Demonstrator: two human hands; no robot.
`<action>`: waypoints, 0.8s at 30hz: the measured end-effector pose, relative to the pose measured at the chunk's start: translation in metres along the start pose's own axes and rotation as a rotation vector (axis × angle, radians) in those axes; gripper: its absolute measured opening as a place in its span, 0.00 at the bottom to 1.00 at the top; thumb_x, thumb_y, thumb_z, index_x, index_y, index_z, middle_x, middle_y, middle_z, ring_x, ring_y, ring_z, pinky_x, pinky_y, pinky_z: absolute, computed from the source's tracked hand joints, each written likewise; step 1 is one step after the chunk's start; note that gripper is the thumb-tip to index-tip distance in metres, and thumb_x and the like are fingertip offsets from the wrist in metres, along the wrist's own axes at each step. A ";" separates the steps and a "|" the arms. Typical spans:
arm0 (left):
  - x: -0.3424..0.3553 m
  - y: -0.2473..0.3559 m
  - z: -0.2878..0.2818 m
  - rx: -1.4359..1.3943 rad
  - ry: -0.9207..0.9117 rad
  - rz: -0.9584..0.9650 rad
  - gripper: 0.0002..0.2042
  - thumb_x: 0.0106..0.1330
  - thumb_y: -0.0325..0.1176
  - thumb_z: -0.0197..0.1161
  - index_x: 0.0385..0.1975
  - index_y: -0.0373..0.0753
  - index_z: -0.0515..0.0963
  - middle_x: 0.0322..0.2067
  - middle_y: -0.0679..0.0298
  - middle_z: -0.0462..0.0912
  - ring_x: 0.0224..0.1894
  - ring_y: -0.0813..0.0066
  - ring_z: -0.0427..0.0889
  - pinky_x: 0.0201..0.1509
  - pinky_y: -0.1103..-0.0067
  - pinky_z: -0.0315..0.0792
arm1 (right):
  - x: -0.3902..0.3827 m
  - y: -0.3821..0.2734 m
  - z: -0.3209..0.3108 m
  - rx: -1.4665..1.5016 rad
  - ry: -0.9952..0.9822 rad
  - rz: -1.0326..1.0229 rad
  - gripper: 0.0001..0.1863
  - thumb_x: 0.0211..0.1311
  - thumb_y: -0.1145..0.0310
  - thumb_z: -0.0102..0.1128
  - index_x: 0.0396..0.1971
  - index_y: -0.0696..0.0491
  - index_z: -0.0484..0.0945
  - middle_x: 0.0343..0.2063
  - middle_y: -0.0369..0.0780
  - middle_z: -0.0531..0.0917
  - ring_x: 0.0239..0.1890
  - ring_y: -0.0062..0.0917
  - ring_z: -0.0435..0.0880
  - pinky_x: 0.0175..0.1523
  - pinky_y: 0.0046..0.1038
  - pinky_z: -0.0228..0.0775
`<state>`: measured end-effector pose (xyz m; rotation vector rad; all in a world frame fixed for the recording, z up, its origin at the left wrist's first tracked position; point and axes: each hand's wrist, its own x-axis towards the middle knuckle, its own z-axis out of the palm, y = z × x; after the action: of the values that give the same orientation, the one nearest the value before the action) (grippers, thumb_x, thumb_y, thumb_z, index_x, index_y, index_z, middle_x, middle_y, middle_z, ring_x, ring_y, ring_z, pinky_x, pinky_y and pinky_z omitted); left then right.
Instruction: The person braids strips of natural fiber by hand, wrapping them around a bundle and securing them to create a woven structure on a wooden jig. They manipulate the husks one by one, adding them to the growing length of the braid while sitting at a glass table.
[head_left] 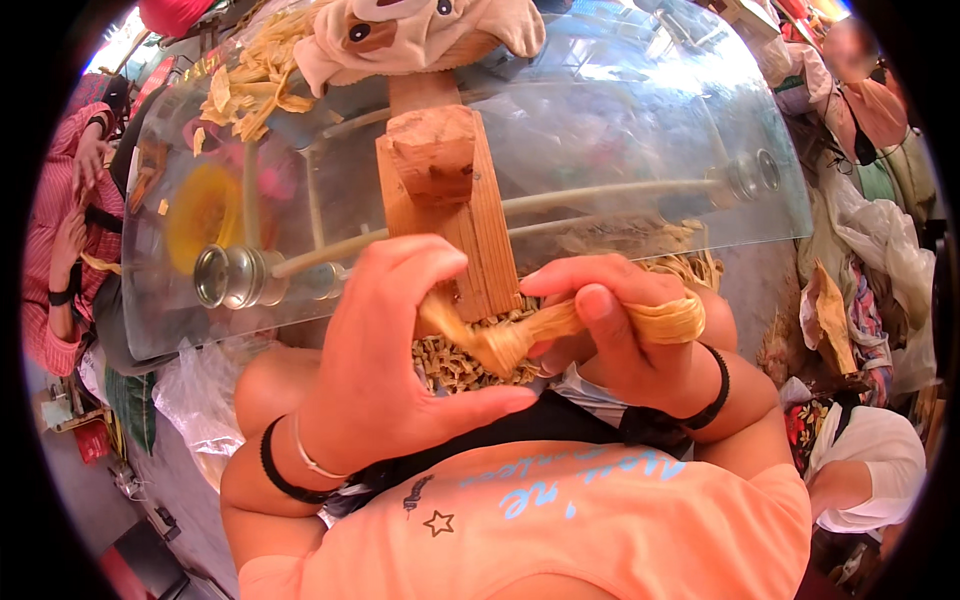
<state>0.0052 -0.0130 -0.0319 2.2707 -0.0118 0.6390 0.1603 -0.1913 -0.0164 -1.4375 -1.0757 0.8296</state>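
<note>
A yellow-tan strip of dried leaf [540, 325] is looped and twisted between my hands, just in front of the wooden stand's near end. My right hand [640, 330] is closed on it, with fingers and thumb pinching the folded band near its rounded right end. Around the strip's left end my left hand [385, 350] makes a wide C, thumb and forefinger well apart. Its fingertips sit near the strip, and I see no grip there. Below the strip, a braided piece of the same dried material [455, 365] lies near my lap, partly hidden by my hands.
A wooden stand [440, 200] rises from a glass tabletop [620, 130]. Beyond it lies a plush cloth with an animal face [400, 40], beside loose dried strips [255, 85]. People sit at left and right. Plastic bags [205, 395] lie beside my leg.
</note>
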 end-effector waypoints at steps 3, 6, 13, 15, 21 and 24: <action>0.001 -0.001 0.005 0.244 0.056 0.234 0.29 0.53 0.40 0.75 0.52 0.36 0.70 0.43 0.56 0.77 0.44 0.57 0.78 0.51 0.63 0.71 | 0.002 0.008 0.010 0.110 0.063 -0.090 0.14 0.77 0.70 0.44 0.50 0.60 0.77 0.37 0.40 0.84 0.36 0.18 0.85 0.40 0.21 0.77; -0.003 0.001 0.005 0.207 0.072 0.252 0.23 0.51 0.32 0.72 0.47 0.35 0.75 0.36 0.60 0.79 0.37 0.58 0.80 0.47 0.65 0.73 | 0.004 0.004 0.008 0.240 -0.005 0.035 0.13 0.76 0.71 0.45 0.49 0.60 0.77 0.38 0.40 0.83 0.35 0.19 0.83 0.42 0.22 0.76; -0.003 0.003 0.005 0.145 0.067 0.280 0.20 0.50 0.22 0.62 0.46 0.31 0.77 0.28 0.61 0.75 0.26 0.64 0.74 0.28 0.70 0.67 | 0.018 0.018 0.010 -0.093 -0.144 -0.293 0.10 0.71 0.67 0.56 0.43 0.57 0.80 0.31 0.41 0.80 0.33 0.33 0.79 0.37 0.31 0.70; -0.004 0.003 0.005 0.169 0.021 0.316 0.20 0.49 0.21 0.61 0.46 0.31 0.77 0.29 0.61 0.75 0.25 0.65 0.73 0.27 0.72 0.66 | 0.015 0.019 0.005 -0.084 -0.241 -0.200 0.07 0.70 0.68 0.57 0.34 0.56 0.78 0.25 0.41 0.75 0.28 0.35 0.75 0.33 0.32 0.66; -0.001 -0.007 -0.009 0.025 -0.145 0.236 0.20 0.48 0.18 0.60 0.45 0.33 0.78 0.31 0.61 0.78 0.24 0.69 0.75 0.24 0.76 0.67 | 0.012 0.021 0.006 -0.079 -0.270 -0.124 0.10 0.70 0.69 0.57 0.27 0.57 0.75 0.22 0.41 0.73 0.24 0.34 0.72 0.30 0.32 0.63; -0.004 -0.012 -0.004 -0.339 -0.169 0.127 0.18 0.50 0.17 0.63 0.44 0.36 0.79 0.32 0.60 0.79 0.25 0.72 0.77 0.22 0.80 0.67 | 0.012 0.026 0.009 -0.081 -0.243 -0.135 0.11 0.70 0.69 0.57 0.27 0.57 0.75 0.21 0.40 0.74 0.24 0.34 0.72 0.30 0.33 0.63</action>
<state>0.0027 -0.0022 -0.0391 1.9974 -0.3250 0.4682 0.1604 -0.1759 -0.0421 -1.3365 -1.3888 0.8875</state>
